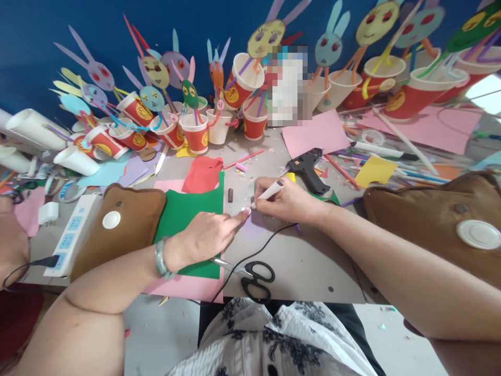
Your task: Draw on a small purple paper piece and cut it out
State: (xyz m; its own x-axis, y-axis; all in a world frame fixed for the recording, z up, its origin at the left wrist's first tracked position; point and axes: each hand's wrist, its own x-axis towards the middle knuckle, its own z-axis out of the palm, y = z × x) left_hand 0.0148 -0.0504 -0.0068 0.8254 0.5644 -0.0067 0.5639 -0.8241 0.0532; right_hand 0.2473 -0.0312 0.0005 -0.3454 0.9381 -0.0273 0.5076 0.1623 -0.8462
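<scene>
My right hand is closed around a white marker, its tip low over the table beside a small pale disc. With its index finger stretched out, my left hand presses that disc against the tabletop; the other fingers are partly hidden. A dark marker cap lies just beyond the left fingertip. Under my left wrist is green paper on top of pink paper. Black-handled scissors rest near me, their blades partly beneath my left hand.
A black glue gun lies beyond my right hand. Paper cups with paper animal heads line the back wall. Brown cushion-like pouches flank both sides, and a power strip is at left. Another person's hand shows at the far left.
</scene>
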